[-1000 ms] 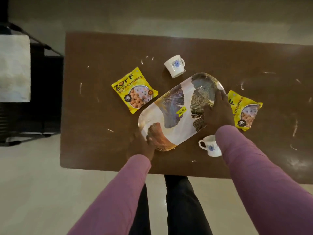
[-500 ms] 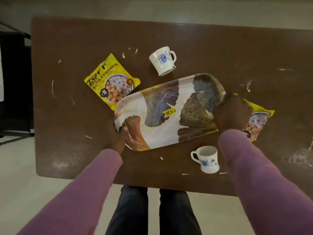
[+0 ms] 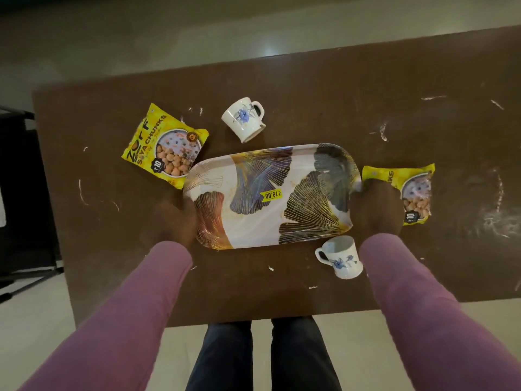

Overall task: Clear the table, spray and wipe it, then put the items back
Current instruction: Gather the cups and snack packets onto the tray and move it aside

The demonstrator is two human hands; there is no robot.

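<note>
A long white tray (image 3: 253,218) with gold and dark leaf prints and a yellow price sticker lies level across the middle of the brown table (image 3: 310,94). My left hand (image 3: 179,218) grips its left end and my right hand (image 3: 375,207) grips its right end. One yellow soya chunks packet (image 3: 165,145) lies at the tray's upper left, partly under its corner. A second packet (image 3: 408,193) lies just right of my right hand. A white cup with a blue flower (image 3: 244,118) lies tipped behind the tray. Another such cup (image 3: 341,256) stands near the front edge.
White smears and crumbs dot the table, thickest at the right (image 3: 496,215). A dark metal stand (image 3: 25,193) is on the floor to the left. My legs are at the table's front edge.
The tray has turned from a diagonal to nearly level across the table, with both hands kept on its ends. The view has shifted with my head.
</note>
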